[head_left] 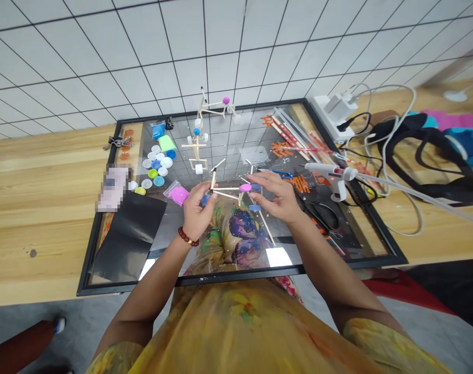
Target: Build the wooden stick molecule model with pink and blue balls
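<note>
Wearing a yellow top (216, 332), six o'clock. Pinching the central stick model (213, 182) between fingers of the left hand (197, 213), probably for steadiness; holding fingers of the right hand (278, 197) apart near its pink disc (245, 187). Keeping a glue gun (332, 174) at three o'clock, likely for reach.

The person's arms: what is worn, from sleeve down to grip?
The left sleeve and right sleeve are short, yellow with greenish patches. A bracelet of dark reddish beads with a gold-coloured piece circles the left wrist; the right wrist has none. The left grip and right grip wear no gloves.
</note>
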The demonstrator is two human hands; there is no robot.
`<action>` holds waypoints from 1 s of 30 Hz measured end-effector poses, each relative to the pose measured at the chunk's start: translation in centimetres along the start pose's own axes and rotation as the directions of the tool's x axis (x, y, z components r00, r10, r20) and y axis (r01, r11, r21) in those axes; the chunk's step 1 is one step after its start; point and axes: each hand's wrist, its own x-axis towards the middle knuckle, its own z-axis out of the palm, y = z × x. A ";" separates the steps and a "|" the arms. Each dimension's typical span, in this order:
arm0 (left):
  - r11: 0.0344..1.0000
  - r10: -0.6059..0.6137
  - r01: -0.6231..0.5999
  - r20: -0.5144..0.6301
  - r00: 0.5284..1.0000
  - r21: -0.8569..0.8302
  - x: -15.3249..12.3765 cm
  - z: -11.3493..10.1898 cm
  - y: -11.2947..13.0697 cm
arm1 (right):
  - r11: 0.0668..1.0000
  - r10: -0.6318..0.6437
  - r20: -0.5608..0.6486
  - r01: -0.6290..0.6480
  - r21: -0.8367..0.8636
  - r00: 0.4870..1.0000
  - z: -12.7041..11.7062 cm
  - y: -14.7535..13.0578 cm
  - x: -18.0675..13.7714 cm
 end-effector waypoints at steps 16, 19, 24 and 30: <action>0.998 0.040 -0.041 -0.014 0.999 -0.048 -0.3 -0.3 -0.5 | 1.000 0.007 -0.039 -0.006 0.025 0.999 0.1 0.4 0.1; 0.997 0.009 -0.007 0.027 1.000 -0.081 -0.6 -0.2 -1.1 | 0.999 -0.008 -0.034 0.010 0.047 0.999 0.8 0.4 0.1; 0.990 -0.095 0.099 0.046 0.994 -0.098 -0.7 -0.2 -1.4 | 0.945 0.191 -0.067 -0.165 0.283 0.979 1.8 -0.2 0.4; 0.941 -0.188 0.162 -0.061 0.980 -0.297 -0.1 -0.3 -0.7 | 0.684 0.533 -0.098 -0.360 0.635 0.840 1.2 -0.1 0.7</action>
